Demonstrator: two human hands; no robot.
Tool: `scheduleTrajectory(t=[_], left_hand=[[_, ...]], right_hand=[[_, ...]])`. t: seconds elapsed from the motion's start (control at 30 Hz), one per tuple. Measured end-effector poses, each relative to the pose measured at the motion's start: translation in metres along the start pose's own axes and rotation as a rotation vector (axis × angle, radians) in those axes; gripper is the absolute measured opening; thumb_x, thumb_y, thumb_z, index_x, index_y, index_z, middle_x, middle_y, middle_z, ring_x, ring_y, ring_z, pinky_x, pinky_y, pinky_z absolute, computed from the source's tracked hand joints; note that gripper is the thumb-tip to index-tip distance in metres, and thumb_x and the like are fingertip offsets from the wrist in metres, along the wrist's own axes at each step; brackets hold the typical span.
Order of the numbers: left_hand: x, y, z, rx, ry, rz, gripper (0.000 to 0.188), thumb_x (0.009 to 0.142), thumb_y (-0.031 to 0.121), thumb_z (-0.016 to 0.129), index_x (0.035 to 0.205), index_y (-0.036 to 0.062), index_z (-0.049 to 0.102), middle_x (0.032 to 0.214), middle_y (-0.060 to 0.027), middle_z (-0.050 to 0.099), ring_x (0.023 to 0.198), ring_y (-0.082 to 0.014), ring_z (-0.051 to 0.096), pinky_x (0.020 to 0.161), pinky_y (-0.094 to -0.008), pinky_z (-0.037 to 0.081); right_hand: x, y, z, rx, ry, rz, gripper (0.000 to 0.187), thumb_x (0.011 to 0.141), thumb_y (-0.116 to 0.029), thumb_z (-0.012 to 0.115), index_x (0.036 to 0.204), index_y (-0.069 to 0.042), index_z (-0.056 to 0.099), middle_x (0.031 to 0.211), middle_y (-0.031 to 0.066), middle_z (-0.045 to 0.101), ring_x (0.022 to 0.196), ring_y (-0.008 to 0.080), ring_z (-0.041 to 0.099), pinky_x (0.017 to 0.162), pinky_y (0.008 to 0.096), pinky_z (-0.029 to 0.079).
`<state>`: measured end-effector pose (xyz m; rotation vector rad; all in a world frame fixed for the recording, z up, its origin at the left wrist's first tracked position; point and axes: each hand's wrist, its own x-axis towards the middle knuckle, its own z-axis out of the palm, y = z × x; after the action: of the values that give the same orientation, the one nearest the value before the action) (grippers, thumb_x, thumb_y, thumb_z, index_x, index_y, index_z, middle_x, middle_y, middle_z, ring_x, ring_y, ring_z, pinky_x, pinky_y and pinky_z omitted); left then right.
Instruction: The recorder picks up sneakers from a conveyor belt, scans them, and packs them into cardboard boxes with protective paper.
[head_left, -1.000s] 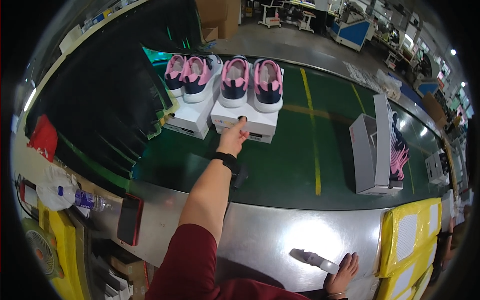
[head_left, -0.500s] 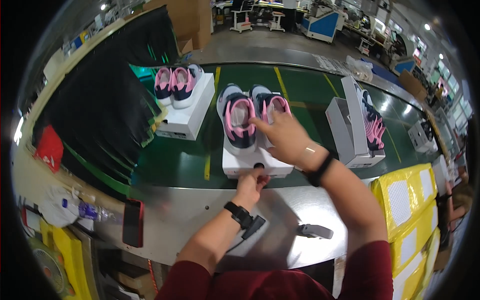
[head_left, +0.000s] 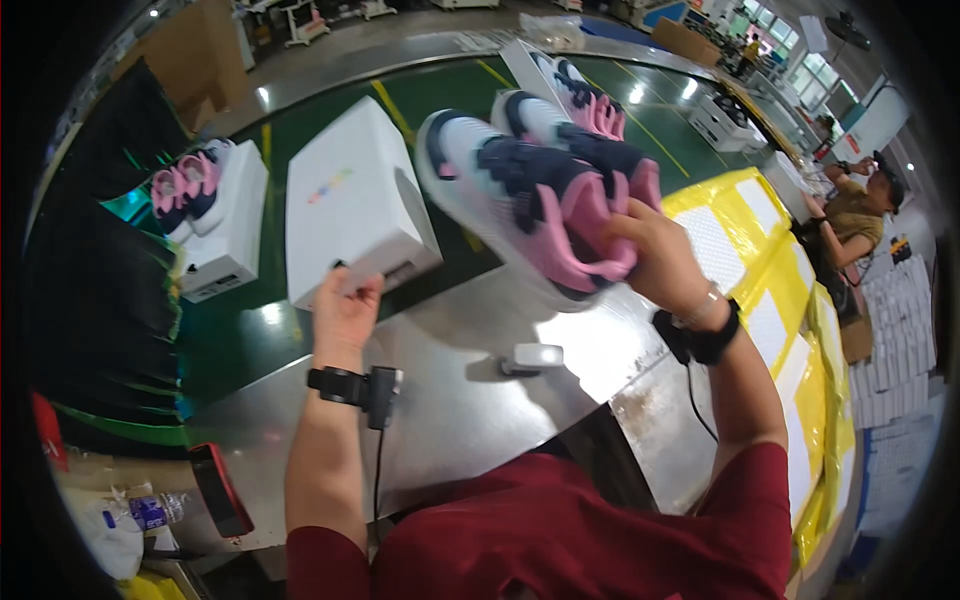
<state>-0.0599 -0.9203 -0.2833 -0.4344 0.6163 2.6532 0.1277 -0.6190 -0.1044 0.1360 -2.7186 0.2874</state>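
Observation:
My right hand (head_left: 662, 262) grips a pair of navy, grey and pink sneakers (head_left: 515, 180) at their heels. They hang tilted above the metal ledge and belt, toes pointing away to the left. My left hand (head_left: 345, 310) is closed on the near edge of a white lidded shoebox (head_left: 345, 185), its fingers at the dark hole in the box's side. The box sits at an angle on the green conveyor belt (head_left: 300, 115). Nothing lies on its lid. Part of the right hand's fingers is hidden behind the sneaker collars.
Another white box (head_left: 235, 235) with sneakers on top stands at the left by a black curtain (head_left: 95, 260). An open box with sneakers (head_left: 590, 100) is farther back. On the metal ledge (head_left: 440, 400) lies a small grey device (head_left: 535, 357). Yellow-wrapped packages (head_left: 765, 250) line the right; a co-worker (head_left: 860, 220) is beyond.
The sneakers have been lifted off the box lid and carried right by my right hand. My left hand keeps its hold on the box, now turned askew. The view has swung right.

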Motion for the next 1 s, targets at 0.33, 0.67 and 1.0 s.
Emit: scheduleTrajectory(t=[0.33, 0.67, 1.0], left_hand=[[-0.017, -0.003, -0.002, -0.515, 0.119, -0.378, 0.037, 0.084, 0.022, 0.049, 0.108, -0.0058, 0.043, 0.101, -0.0167, 0.049, 0.089, -0.0279, 0.051, 0.06, -0.0286, 0.048], [-0.088, 0.068, 0.056, 1.282, -0.333, 0.51, 0.022, 0.089, 0.023, 0.053, 0.096, 0.0028, 0.055, 0.084, -0.0054, 0.056, 0.074, -0.0183, 0.055, 0.066, -0.0276, 0.046], [-0.011, 0.056, 0.07, 2.225, -0.01, 0.961, 0.04, 0.088, 0.018, 0.043, 0.127, 0.0089, 0.045, 0.135, -0.0249, 0.031, 0.125, -0.044, 0.028, 0.098, -0.0528, 0.032]], right_hand=[[-0.147, 0.074, 0.032, -0.03, -0.318, 0.247, 0.018, 0.065, 0.001, 0.056, 0.076, -0.013, 0.06, 0.077, 0.0081, 0.053, 0.079, 0.0292, 0.056, 0.068, 0.0357, 0.045], [0.023, -0.014, 0.001, -0.072, -0.331, -0.098, 0.036, 0.072, -0.013, 0.064, 0.106, -0.003, 0.056, 0.108, 0.0169, 0.055, 0.097, 0.0334, 0.054, 0.082, 0.0383, 0.044], [0.148, -0.126, 0.181, -0.056, -0.098, -0.488, 0.073, 0.072, -0.026, 0.07, 0.128, 0.005, 0.035, 0.134, 0.0223, 0.037, 0.128, 0.0356, 0.032, 0.105, 0.0415, 0.029]])
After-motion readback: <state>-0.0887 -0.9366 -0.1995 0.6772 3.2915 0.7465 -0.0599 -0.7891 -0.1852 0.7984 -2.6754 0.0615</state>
